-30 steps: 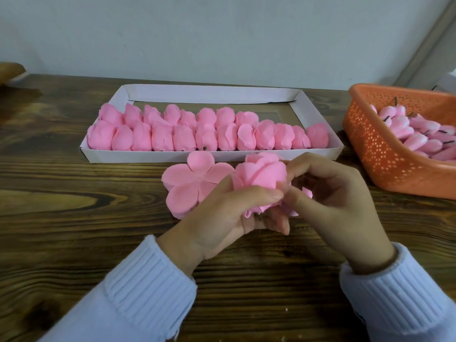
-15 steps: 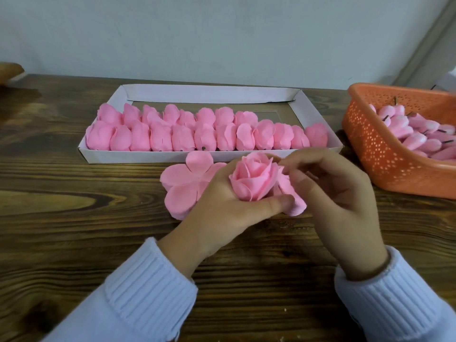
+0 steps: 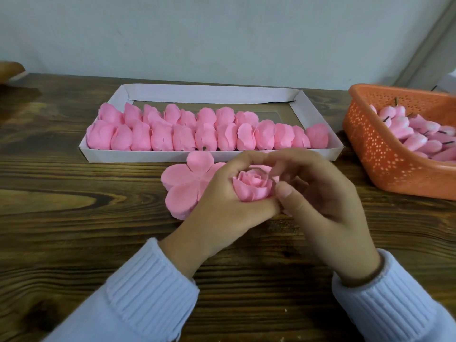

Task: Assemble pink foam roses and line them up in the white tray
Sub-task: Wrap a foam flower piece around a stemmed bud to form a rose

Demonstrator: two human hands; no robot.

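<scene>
I hold the rose point(image 3: 253, 187) cupped in my left hand point(image 3: 222, 201), fingers curled round it, low over the table point(image 3: 74, 218) and just in front of the white tray point(image 3: 138, 155). My right hand point(image 3: 320, 198) curls over its far side, thumb pressing an outer petal. I'd squeeze evenly and lightly, since foam likely creases, and keep the centre spiral facing up. A flat petal piece point(image 3: 185, 183) lies just to its left. I judge its place is by the last rose point(image 3: 317, 135) in the tray's near row.
</scene>
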